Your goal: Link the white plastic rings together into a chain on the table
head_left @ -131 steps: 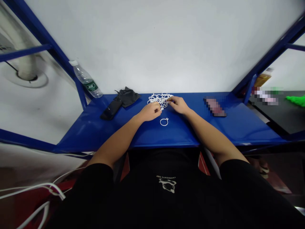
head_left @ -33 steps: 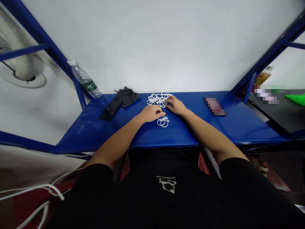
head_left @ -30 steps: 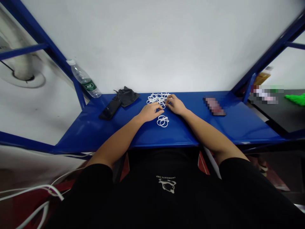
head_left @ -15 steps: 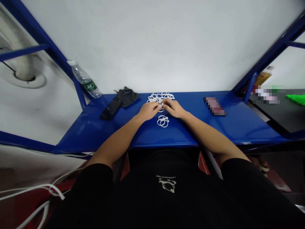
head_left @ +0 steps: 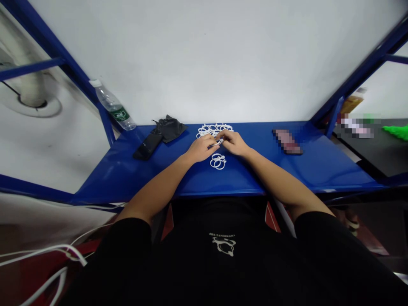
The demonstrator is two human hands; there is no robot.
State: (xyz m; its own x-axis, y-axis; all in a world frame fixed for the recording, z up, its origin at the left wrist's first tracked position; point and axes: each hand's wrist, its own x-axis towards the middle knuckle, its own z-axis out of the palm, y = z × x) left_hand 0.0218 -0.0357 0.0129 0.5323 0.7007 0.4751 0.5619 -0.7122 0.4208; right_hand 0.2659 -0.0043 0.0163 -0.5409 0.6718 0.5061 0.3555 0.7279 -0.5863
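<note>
Over the blue shelf (head_left: 188,182), my left hand (head_left: 201,148) and my right hand (head_left: 235,143) meet, both closed on one white ring (head_left: 217,143). Fingers cover most of that ring; it looks like a thin plastic loop with a small tab. Just behind my fingertips lies a pile of similar white rings (head_left: 215,128), partly hidden by my hands. Closer to me, a few more white rings (head_left: 218,162) overlap in a small group on the shelf.
To the left are a black phone (head_left: 147,145), a crumpled black pouch (head_left: 170,128) and a clear plastic bottle (head_left: 116,108) leaning by the frame. A blurred-out phone-like object (head_left: 287,141) lies to the right. Behind the shelf stands a white wall (head_left: 204,63).
My fingers have shifted slightly around the ring, which now lies flatter and more hidden between them. The loose rings and other objects stay where they were.
</note>
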